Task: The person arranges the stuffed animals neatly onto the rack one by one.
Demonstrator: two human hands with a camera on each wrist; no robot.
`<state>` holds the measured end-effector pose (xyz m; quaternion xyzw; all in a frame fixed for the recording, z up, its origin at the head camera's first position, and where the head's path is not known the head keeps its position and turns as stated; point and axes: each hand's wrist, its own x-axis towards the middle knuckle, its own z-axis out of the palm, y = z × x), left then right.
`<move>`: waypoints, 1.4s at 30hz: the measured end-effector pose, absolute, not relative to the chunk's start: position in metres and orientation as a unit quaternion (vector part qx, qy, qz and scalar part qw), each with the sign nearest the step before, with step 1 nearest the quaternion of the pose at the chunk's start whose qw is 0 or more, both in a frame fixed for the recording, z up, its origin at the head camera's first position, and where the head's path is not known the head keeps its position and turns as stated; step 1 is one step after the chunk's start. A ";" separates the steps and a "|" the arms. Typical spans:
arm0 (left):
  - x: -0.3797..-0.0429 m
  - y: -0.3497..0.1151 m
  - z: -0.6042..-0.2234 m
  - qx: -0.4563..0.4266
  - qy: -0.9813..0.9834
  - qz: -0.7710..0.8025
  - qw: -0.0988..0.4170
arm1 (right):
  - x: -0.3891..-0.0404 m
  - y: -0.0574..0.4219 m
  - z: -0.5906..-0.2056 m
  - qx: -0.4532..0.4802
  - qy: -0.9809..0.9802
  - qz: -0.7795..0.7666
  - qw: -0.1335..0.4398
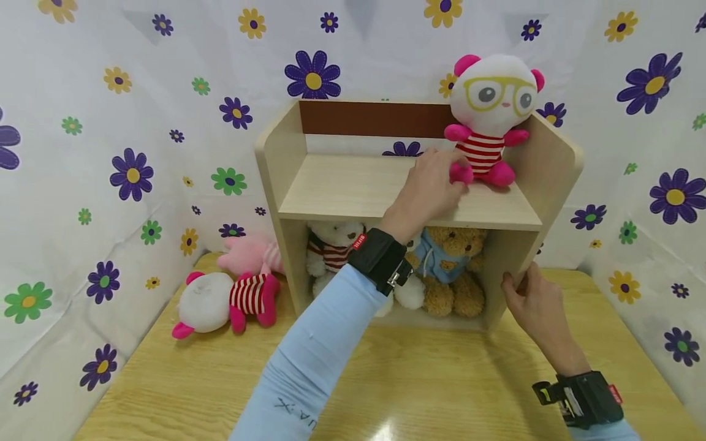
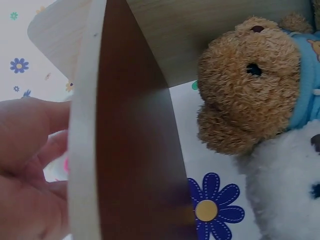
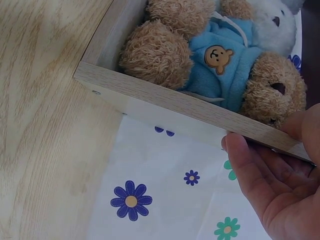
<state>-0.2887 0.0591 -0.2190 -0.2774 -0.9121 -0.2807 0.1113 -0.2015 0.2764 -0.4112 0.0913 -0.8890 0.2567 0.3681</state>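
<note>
A plush panda [image 1: 491,116] with yellow glasses and a striped shirt sits upright on the upper board [image 1: 353,184] of a small wooden shelf, near its right side. My left hand [image 1: 427,190] reaches across and pinches the panda's pink foot; in the left wrist view the shelf board hides my fingertips. Lower down, my right hand [image 1: 540,312] grips the front edge of the right side panel [image 3: 165,97], thumb inside and fingers outside. Below, a brown teddy bear [image 1: 452,269] in a blue hoodie leans beside a white plush [image 2: 285,185], partly hidden by my left arm.
A white plush [image 1: 333,242] in a striped shirt sits in the lower compartment's left. Another panda plush [image 1: 206,303] lies on the wooden table [image 1: 386,373] left of the shelf, with a pink plush [image 1: 245,254] behind it. A flowered cloth [image 1: 165,110] surrounds the table.
</note>
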 end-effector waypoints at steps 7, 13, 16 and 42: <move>-0.295 0.061 -0.226 -0.299 -0.899 -0.295 0.121 | -0.199 0.277 -0.415 0.097 -0.887 0.251 0.375; -0.297 0.063 -0.226 -0.306 -0.900 -0.285 0.126 | -0.201 0.277 -0.414 0.104 -0.886 0.250 0.377; -0.297 0.063 -0.227 -0.313 -0.898 -0.286 0.115 | -0.201 0.277 -0.413 0.103 -0.886 0.248 0.377; -0.280 0.041 -0.235 -0.352 -0.879 -0.298 0.121 | -0.199 0.274 -0.414 0.100 -0.889 0.250 0.370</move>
